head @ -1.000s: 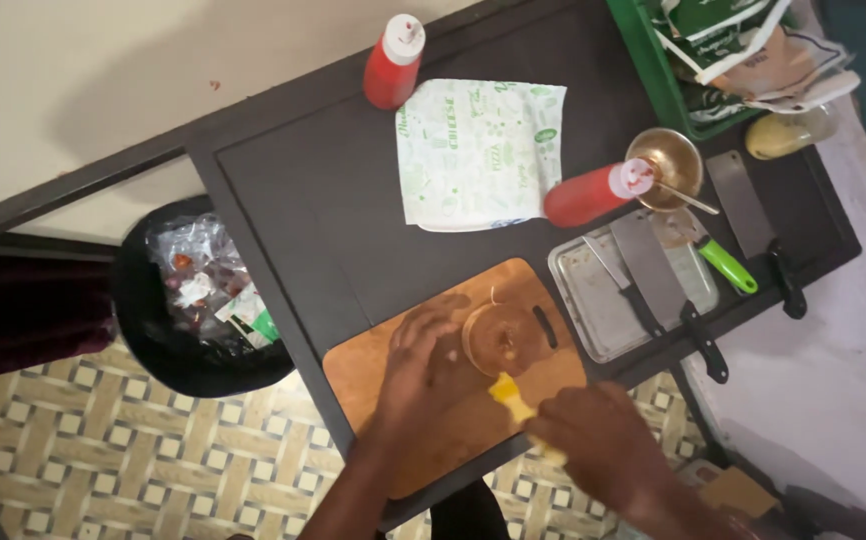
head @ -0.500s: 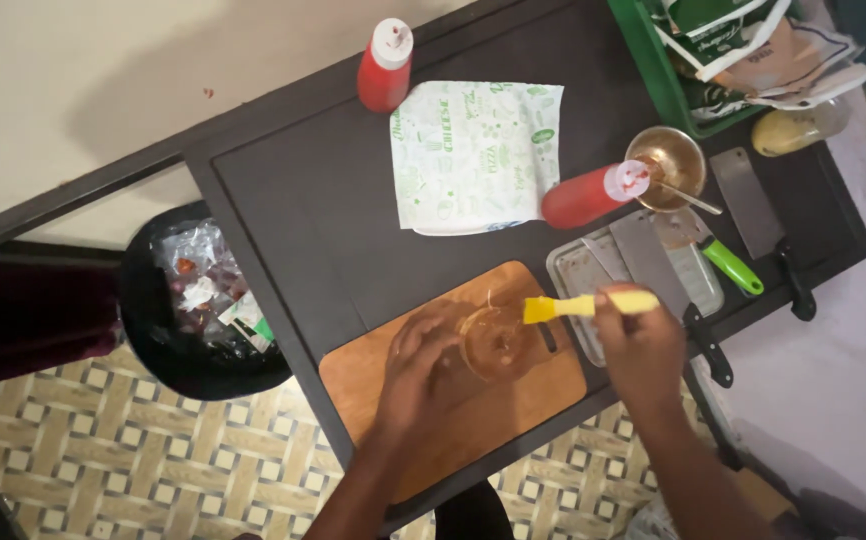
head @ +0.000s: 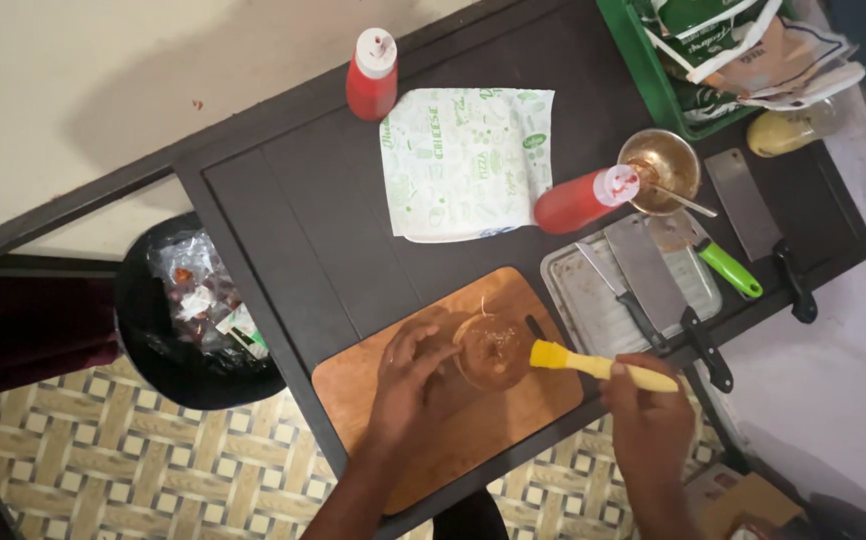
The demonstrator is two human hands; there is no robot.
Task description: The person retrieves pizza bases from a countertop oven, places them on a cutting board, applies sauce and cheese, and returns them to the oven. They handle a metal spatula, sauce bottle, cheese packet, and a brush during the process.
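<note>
A round brown bun half (head: 491, 349) lies on a wooden cutting board (head: 443, 440) at the near edge of a dark table (head: 303, 220). My left hand (head: 408, 372) rests on the board with its fingertips against the bun's left side. My right hand (head: 643, 415) grips the handle of a yellow silicone brush (head: 593, 364), whose head touches the bun's right edge.
Behind the board lie printed wrapping paper (head: 465, 160), two red squeeze bottles (head: 371, 75) (head: 581, 198), a small metal bowl (head: 659, 170) with a spoon, and a steel tray (head: 593, 300) with knives. A green crate (head: 653, 75) sits far right. A black waste bin (head: 188, 310) stands left.
My right hand swung the brush from the board's near edge out to the right, then brought its head back down against the bun. The left hand stayed by the bun.
</note>
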